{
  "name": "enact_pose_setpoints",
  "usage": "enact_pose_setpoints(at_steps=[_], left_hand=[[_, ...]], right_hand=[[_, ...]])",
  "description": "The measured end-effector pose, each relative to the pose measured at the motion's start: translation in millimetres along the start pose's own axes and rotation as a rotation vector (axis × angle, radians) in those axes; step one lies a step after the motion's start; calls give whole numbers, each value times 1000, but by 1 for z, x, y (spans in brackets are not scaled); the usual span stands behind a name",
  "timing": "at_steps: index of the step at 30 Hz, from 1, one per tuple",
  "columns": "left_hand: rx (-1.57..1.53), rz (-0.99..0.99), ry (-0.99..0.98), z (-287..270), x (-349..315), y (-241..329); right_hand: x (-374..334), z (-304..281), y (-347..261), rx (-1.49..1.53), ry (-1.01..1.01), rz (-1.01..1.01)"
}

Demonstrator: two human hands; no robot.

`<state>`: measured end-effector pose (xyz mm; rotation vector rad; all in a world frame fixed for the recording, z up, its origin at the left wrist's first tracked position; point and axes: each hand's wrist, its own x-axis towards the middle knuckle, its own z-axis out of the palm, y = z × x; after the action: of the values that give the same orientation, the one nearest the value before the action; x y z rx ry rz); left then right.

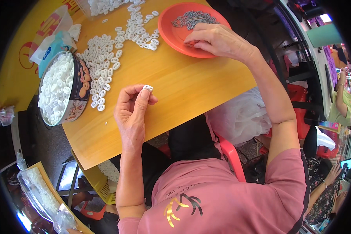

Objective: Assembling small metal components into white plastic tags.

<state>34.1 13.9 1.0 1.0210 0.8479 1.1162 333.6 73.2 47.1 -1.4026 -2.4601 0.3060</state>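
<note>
Nearest me, my left hand (pixel 132 111) pinches a small white plastic ring (pixel 148 88) between thumb and fingertips, just above the wooden table (pixel 191 89). To its left, a round tin (pixel 60 89) sits filled with white rings. Further off, loose rings (pixel 105 58) lie scattered. Farthest, my right hand (pixel 218 39) rests fingers together in an orange plate (pixel 175 33) holding small grey metal pieces (pixel 193 17).
</note>
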Motion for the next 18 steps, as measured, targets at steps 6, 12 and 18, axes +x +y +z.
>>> enact_pose_setpoints(at_steps=[6,12,18], left_hand=[[12,-5,6,1,0,1],[16,-5,10,-1,0,1],[22,-2,9,0,0,1]], right_hand=[[3,1,8,15,98,-39],[5,-18,6,7,246,191],[-2,-6,16,-106,91,248]])
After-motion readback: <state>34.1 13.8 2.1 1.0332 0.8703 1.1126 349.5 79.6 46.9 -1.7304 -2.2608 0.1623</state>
